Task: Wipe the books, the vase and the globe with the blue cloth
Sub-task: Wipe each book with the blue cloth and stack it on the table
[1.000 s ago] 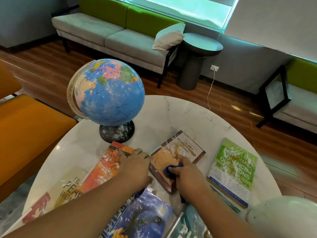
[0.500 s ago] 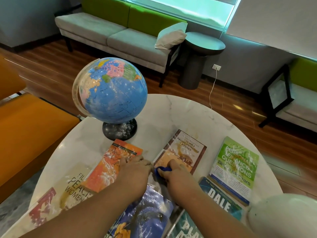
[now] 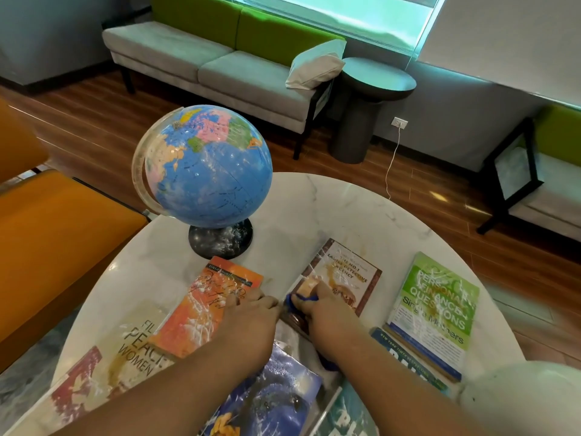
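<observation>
A blue globe (image 3: 207,171) on a dark base stands at the back left of the white marble table (image 3: 330,209). Several smeared books lie around the table's front. My right hand (image 3: 327,313) grips the blue cloth (image 3: 298,300) and presses it on the near end of the brown detective book (image 3: 345,275). My left hand (image 3: 251,316) rests with curled fingers at that book's left edge, partly over the orange book (image 3: 204,306). A pale round vase (image 3: 522,401) shows at the bottom right corner.
A green book (image 3: 437,306) lies on the right, a beige book (image 3: 132,341) on the left, blue books at the near edge. An orange chair (image 3: 53,243) stands left of the table. A grey-green sofa (image 3: 220,61) and a dark side table (image 3: 374,99) stand behind.
My right hand has slid the blue cloth along the near end of the brown book toward its left corner. My left hand has stayed beside it.
</observation>
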`<state>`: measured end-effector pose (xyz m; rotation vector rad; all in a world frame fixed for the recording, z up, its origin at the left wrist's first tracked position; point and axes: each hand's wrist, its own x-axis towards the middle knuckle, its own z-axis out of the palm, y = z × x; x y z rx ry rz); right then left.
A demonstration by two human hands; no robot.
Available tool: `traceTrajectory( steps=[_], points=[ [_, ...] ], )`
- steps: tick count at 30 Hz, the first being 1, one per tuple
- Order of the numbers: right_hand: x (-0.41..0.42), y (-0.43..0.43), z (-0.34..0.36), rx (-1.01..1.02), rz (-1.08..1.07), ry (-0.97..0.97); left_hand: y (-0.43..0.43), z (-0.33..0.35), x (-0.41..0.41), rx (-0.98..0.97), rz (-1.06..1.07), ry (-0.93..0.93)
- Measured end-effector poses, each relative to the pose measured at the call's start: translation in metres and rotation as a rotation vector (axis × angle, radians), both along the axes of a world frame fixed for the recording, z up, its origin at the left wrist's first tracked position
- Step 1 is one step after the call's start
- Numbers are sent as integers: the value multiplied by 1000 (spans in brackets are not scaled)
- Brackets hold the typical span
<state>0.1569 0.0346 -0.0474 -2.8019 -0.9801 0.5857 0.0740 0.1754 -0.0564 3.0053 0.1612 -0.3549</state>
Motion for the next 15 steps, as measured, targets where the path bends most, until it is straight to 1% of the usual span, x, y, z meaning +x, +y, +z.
traceTrajectory(
  steps=[3,5,8,10,13,15],
  points=[
    [9,9,0,-46,-13,-62,0,-2,0,-3,-2,2],
    [4,11,-2,-53,-1,-31,-1,-3,-1,-4,-1,4],
    [-2,4,-6,4,2,37,0,-4,-2,-11,-6,-2],
    [7,6,-8,5,-20,0,0,-5,-1,-17,-3,-8],
    [13,15,-8,-47,-57,-75,-1,-4,-1,-30,14,1],
    [4,16,-8,-22,-37,-33,-1,-3,-1,-30,18,11]
  ],
)
